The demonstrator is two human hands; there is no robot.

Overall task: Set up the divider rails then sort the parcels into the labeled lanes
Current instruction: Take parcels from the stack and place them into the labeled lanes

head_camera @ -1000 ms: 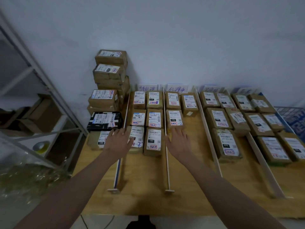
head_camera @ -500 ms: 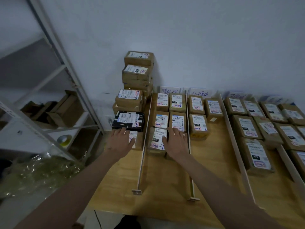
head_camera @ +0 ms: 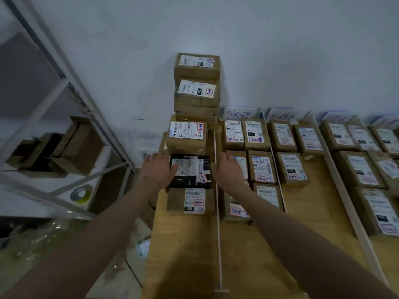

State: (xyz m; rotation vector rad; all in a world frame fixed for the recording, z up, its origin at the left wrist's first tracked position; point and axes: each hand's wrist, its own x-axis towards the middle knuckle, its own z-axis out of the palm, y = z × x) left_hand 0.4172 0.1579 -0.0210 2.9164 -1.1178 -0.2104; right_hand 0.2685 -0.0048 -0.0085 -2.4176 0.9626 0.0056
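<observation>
The labels are too blurred to read, and the rightmost parcels are cut off by the frame edge. The black parcel lies with its long axis across the table, left of the first white divider rail, glossy with white stickers. The left hand presses its left edge with straight fingers; the right hand, fingers relaxed, sits at its right side, contact unclear.

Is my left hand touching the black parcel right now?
Touching. The head view shows the left hand with its fingers lying over the left edge of the black parcel, no gap visible between them.
</observation>
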